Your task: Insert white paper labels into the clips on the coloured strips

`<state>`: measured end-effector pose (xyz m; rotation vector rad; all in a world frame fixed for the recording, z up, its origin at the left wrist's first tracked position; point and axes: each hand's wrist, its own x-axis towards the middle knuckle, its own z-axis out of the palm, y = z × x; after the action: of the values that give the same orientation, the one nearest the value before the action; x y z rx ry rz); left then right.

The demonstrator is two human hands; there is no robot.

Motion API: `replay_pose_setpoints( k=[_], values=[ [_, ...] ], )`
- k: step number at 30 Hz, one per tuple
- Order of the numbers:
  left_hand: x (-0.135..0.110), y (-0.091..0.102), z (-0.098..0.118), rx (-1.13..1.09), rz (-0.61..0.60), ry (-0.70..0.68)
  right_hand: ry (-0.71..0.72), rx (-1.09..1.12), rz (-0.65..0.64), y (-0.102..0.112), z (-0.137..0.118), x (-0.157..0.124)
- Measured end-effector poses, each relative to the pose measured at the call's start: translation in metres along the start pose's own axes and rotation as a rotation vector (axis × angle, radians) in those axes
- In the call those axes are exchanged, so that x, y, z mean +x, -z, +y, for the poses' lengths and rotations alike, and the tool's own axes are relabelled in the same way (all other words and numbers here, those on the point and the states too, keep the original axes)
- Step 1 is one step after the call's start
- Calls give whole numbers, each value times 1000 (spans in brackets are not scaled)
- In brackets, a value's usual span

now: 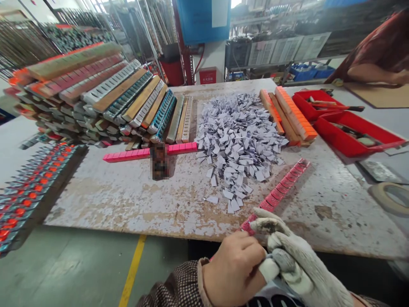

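Note:
A glittery pink slotted bar lies slantwise over the table's front edge, its near end running under my hands. My bare left hand is closed over that near part, fingers curled, with a bit of pink showing beside it. A white covering wraps my left thumb tip. My right hand, in a worn whitish glove, has its fingers bent together against the left thumb, and its forefinger lies along the bar. Whatever is between the gloved fingers is hidden. Just beyond the bar spreads a heap of small white paper-like pieces.
Slotted bars are stacked in a large pile at left. A bright pink bar lies before it, under a blurred block. Orange bars, red trays and a tape roll stand right. Another person's arm rests behind.

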<state>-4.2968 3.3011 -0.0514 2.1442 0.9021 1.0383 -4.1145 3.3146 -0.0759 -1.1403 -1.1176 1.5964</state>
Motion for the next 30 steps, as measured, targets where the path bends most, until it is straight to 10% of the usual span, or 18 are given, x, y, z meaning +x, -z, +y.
replay_pose_setpoints(
  k=[5,9,15,23,30],
  values=[
    [8,14,-29,258,-74,152,-64,87,127,19,-17,11],
    [24,32,-63,598,-178,552,485,-599,239,48,-19,42],
    [37,24,-72,651,-278,649,959,-1367,131,53,-2,65],
    [36,23,-78,502,-312,689,947,-1451,-22,51,-5,79],
    [13,31,-86,230,-18,602,934,-1318,-39,52,12,70]
  ],
)
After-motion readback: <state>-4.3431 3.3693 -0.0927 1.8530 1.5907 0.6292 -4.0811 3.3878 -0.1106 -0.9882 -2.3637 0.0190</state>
